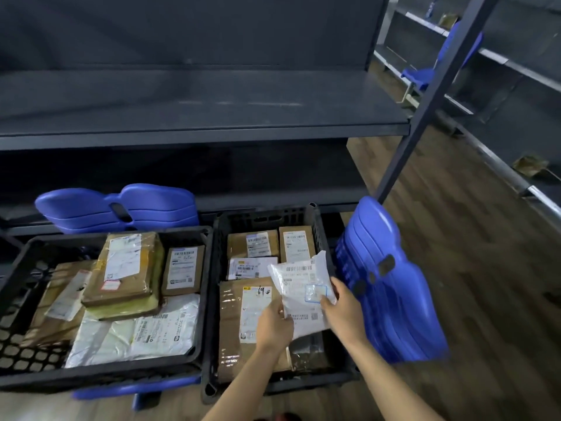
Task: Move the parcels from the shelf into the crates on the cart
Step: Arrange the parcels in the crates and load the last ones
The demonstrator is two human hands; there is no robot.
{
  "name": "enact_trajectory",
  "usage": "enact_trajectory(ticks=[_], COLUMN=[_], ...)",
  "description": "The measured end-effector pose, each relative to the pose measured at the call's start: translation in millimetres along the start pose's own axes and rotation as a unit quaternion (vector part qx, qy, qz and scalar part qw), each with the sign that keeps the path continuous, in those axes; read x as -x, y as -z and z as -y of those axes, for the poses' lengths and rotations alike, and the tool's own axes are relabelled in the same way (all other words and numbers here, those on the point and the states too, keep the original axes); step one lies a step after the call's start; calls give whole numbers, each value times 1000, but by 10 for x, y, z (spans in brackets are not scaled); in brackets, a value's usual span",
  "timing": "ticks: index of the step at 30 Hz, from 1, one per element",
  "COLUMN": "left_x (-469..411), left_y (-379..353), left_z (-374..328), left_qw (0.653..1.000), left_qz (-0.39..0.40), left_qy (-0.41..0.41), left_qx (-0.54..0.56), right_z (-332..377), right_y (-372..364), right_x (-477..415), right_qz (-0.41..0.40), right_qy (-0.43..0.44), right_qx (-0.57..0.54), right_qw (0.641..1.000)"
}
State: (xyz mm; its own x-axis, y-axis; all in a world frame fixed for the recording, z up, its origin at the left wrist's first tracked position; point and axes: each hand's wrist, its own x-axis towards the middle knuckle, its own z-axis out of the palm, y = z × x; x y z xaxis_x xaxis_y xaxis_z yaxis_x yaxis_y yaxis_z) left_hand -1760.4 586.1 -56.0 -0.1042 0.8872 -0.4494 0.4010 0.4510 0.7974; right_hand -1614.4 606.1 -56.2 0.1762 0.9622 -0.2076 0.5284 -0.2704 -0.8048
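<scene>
Our left grip [274, 325] and right grip [343, 311] are both closed on a white plastic parcel [303, 287], fingers curled round its lower edges. They hold it tilted just above the right crate [264, 218], over a taped brown box [233, 314]. That crate already looks crowded. Let go too high, we judge, the slick bag could skid off the box, wedge against the wall, or tip over the rim toward the stacked blue chairs [391, 284] just beside it. The left crate [91, 379] is heaped too. Beyond stands the dark shelf [197, 117].
</scene>
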Motion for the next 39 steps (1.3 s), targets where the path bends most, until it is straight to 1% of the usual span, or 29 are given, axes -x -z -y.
enact_trajectory(ticks=[7,10,14,18,22,24,28,32,38,39], left_x=[10,15,-22,-70,-104,-106,-101,-81,-141,-139], left_y=[-282,-362,-466,-591,-710,-741,-804,-854,-945,-967], left_z=[220,295,354,407,439,453,481,448,417,418], left_qw=[997,995,995,994,994,995,997,995,990,989], left_qz=[64,74,79,77,82,70,43,47,35,33], left_qy=[49,59,54,55,34,25,24,47,91,96], left_qx=[-7,-4,-40,-58,-68,-68,-60,-75,-98,-105], right_z=[-338,-412,-488,-599,-693,-728,-776,-836,-1011,-1038], right_y=[-169,-212,-261,-286,-275,-288,-317,-289,-401,-431], right_x=[138,180,202,160,115,97,76,37,-58,-86], right_qz=[29,47,62,86,93,104,128,150,174,173], right_qy=[-13,-12,14,-1,-19,-28,-41,-49,-62,-35], right_qx=[41,44,44,71,22,13,46,85,67,93], right_qw=[999,998,997,994,995,994,990,984,980,980])
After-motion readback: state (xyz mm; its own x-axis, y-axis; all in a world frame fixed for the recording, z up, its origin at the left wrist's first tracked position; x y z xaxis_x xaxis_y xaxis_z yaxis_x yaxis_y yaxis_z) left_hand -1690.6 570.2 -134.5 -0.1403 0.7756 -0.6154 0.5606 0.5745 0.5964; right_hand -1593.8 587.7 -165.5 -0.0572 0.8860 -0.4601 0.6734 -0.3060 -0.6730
